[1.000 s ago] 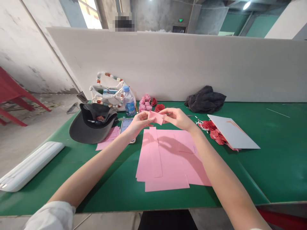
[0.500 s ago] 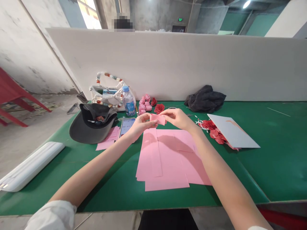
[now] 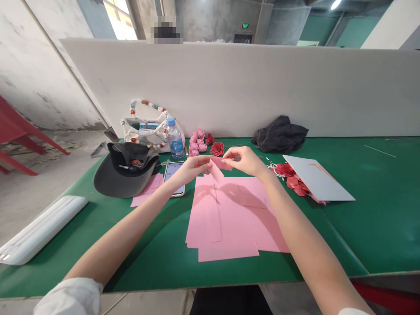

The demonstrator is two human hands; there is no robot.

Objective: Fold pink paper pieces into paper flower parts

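Observation:
Between my hands is a small folded piece of pink paper [image 3: 216,168], with one flap hanging down toward the sheets. My left hand [image 3: 193,169] pinches its near end, and my right hand [image 3: 245,161] holds the other end. Directly below lies a loose stack of pink paper sheets [image 3: 229,223]. A smartphone [image 3: 173,177] with a lit screen sits just under my left wrist, partly covered by it. Several pink paper roses [image 3: 196,144] and a red paper rose [image 3: 217,148] stand just beyond my hands.
The green worktable [image 3: 377,218] holds a dark cap [image 3: 126,173], a water bottle [image 3: 175,139], a beaded white bag [image 3: 147,127], black cloth [image 3: 280,134], red paper pieces [image 3: 293,181], a grey board [image 3: 316,178] and a white roll [image 3: 42,229]. A white partition stands behind.
The pink paper has gone from a flat strip to a bent shape with a flap hanging down. My hands have shifted slightly apart while keeping hold.

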